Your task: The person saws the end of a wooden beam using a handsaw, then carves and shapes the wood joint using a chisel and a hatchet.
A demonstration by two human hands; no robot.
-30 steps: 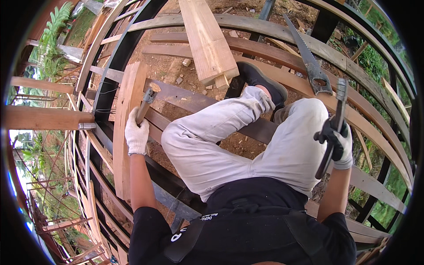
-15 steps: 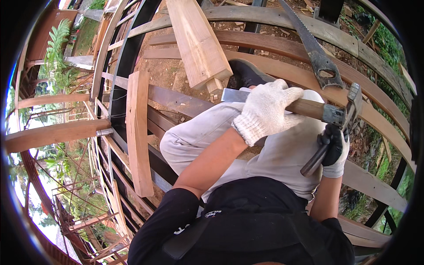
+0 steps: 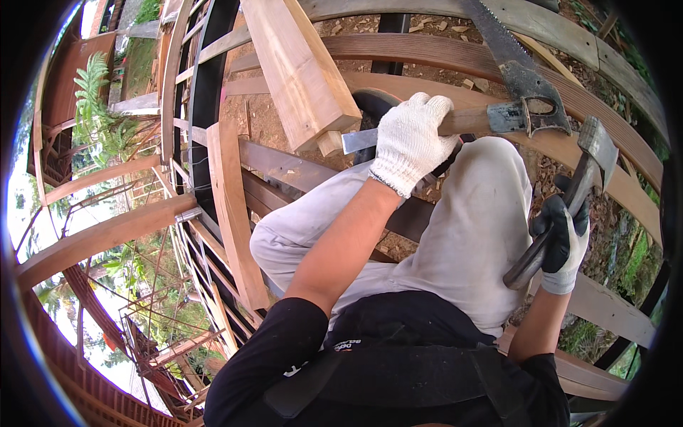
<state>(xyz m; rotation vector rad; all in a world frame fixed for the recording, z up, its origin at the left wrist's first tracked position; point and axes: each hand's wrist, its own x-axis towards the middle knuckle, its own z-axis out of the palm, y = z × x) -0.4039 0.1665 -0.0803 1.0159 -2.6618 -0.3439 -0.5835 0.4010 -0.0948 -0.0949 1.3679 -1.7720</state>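
The left hand (image 3: 415,139) is closed around a chisel (image 3: 466,121), its blade tip just right of the stub end of the tenoned timber (image 3: 299,78); whether they touch is unclear. The right hand (image 3: 562,231) grips a hammer (image 3: 585,178), head up, well to the timber's right. Right of the timber, a handsaw (image 3: 518,78) lies on wooden slats (image 3: 427,51); to its lower left rests a squared beam (image 3: 236,213).
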